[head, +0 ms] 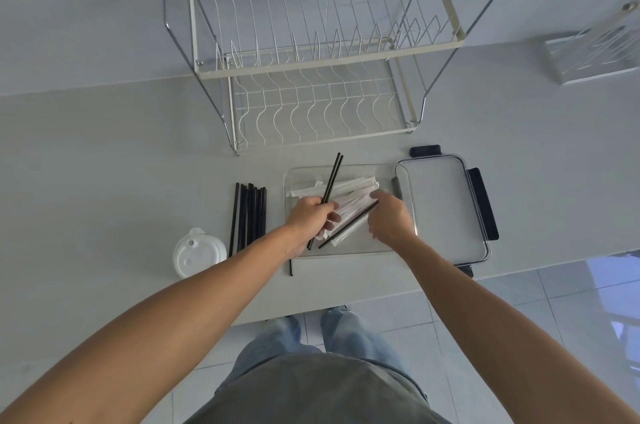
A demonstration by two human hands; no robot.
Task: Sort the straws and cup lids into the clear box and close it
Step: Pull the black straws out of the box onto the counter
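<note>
Left hand: closed around two black straws, gripped near their lower third, tips raised over the box.
Right hand: fingers pinching one black straw laid slantwise inside the box.
Handling: straws likely light, stiff, smooth; a mid-length hold should stop them pivoting.
Clear box: on the table, holding paper-wrapped straws.
Box lid: off, just right of the box.
Outside the box: straw bundle, single straw, cup lids.
</note>
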